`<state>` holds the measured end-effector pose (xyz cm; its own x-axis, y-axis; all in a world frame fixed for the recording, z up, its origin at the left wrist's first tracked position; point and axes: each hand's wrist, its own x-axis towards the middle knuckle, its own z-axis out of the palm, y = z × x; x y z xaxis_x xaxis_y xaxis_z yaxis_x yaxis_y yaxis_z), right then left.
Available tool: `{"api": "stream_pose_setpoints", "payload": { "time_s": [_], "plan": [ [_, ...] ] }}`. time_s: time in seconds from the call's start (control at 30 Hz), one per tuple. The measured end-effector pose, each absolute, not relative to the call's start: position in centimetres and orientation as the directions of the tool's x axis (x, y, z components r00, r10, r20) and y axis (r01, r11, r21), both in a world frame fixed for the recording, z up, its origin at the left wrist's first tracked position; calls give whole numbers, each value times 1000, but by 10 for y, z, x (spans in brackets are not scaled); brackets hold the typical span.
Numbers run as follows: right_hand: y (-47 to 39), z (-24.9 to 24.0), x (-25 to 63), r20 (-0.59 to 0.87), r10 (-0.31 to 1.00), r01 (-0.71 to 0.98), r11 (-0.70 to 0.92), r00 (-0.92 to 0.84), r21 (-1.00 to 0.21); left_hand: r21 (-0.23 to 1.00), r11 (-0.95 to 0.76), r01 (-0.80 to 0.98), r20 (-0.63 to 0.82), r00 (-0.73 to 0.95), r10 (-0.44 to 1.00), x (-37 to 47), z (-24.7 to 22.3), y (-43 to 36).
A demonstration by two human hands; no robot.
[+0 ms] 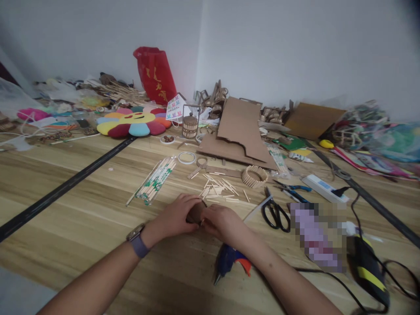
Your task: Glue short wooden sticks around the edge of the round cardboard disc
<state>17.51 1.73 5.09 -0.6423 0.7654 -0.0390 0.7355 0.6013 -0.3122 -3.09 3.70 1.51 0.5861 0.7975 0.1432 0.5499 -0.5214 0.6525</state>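
Between my two hands is a small brown cardboard piece [196,213], its far side partly hidden by my fingers. My left hand [177,215] wraps round its left side, a watch on that wrist. The fingers of my right hand [221,221] press on its right edge. Just beyond my hands lie many short wooden sticks [220,187] in a loose pile. A ring of sticks [254,176] stands behind them to the right. Under my right forearm rests a blue glue gun [226,261] with an orange trigger.
Black scissors [276,214], blue-handled pliers [293,188] and a power strip [324,188] lie right. Packed sticks [156,180] lie left. Cardboard sheets [241,131], a flower cushion [134,121] and a red bag [155,75] are at the back. A cable runs at the lower right.
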Motion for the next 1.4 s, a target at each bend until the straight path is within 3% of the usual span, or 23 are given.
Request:
{"api": "stream_pose_setpoints", "payload": {
  "time_s": [0.43,1.4],
  "plan": [
    [16,48,175,-25,768,746,613,-640,-261,650,-488,582,108,564,818,-29,14,36],
    [17,43,176,-61,754,735,615,-654,-285,663,-492,564,137,555,821,-27,19,36]
  ]
}}
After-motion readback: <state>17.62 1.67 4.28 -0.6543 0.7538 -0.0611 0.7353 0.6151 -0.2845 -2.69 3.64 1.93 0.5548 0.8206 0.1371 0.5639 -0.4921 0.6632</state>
